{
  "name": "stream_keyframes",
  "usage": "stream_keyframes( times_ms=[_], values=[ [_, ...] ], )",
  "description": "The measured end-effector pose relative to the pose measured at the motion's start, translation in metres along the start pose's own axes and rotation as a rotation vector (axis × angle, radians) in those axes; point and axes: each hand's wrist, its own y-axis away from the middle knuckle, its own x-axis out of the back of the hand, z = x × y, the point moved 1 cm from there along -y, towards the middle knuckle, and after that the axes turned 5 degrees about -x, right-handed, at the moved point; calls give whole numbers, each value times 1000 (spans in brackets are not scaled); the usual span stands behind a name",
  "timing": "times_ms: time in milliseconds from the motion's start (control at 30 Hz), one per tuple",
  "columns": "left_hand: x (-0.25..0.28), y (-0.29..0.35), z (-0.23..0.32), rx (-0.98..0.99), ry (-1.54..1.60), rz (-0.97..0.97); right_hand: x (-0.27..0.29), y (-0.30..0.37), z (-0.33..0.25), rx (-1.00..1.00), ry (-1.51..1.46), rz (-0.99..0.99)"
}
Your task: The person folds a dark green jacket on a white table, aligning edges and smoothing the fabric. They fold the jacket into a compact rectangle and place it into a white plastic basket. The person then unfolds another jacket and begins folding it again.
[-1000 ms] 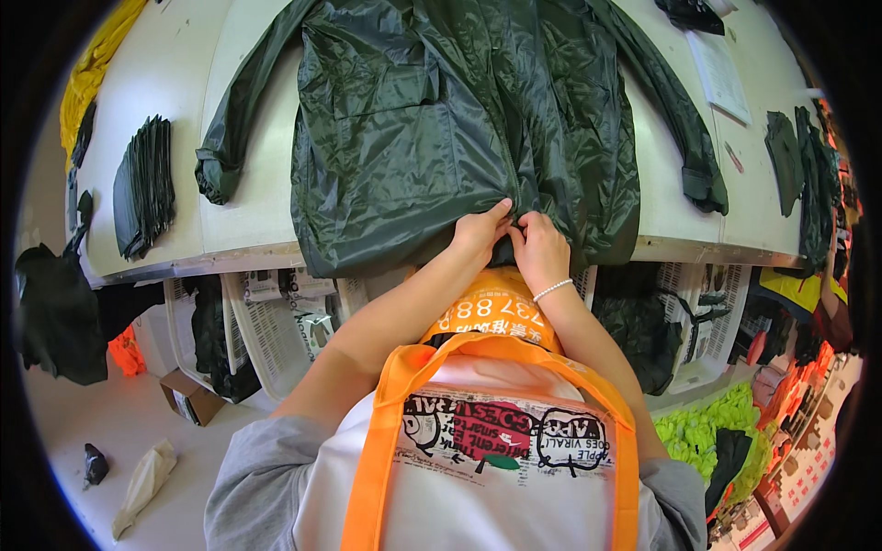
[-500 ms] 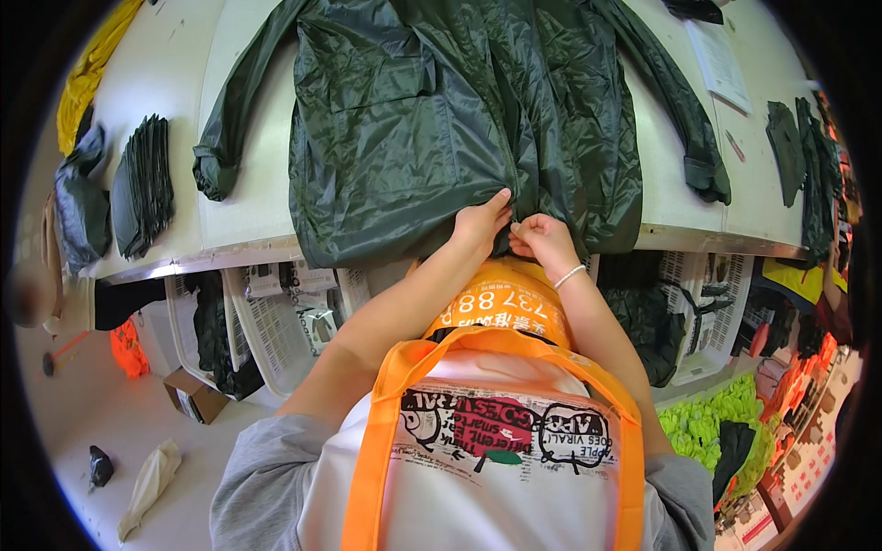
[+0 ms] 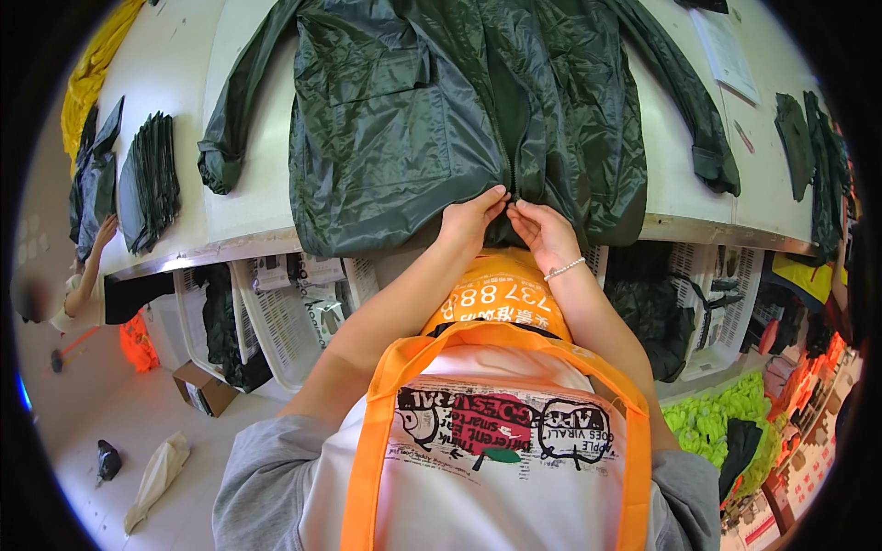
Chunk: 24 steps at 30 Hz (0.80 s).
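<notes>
A dark green jacket of thin shiny cloth lies spread on the white table, its hem at the near edge and its sleeves out to both sides. Its front zipper runs down to the hem. There my left hand pinches one front edge, thumb and fingers closed near the zipper's lower end. Just to its right, my right hand pinches the other side of the zipper end, fingers curled together. The fingertips of both hands almost touch. Whatever small part sits between the fingers is mostly hidden.
Folded dark green garments are stacked at the left, beside a co-worker's hand. White plastic baskets with packed goods stand under the table edge. A paper sheet lies far right, and bright yellow-green cloth is heaped lower right.
Both hands stay at the zipper's lower end; the front has parted slightly above them, showing more zipper. My right hand has turned a little. At left, the co-worker's arm has come into view by a dark garment.
</notes>
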Motion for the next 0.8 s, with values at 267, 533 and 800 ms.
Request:
stream_keyframes(
  times_ms=[267, 533, 800],
  values=[
    [-2, 7, 0, -27, 27, 32, -8, 1, 2, 4, -41, 3],
    [-2, 11, -2, -34, 48, 57, -6, 1, 2, 12, -13, 13],
    [10, 16, 4, -15, -681, 212, -14, -3, -7, 81, 262, 2]
  ],
)
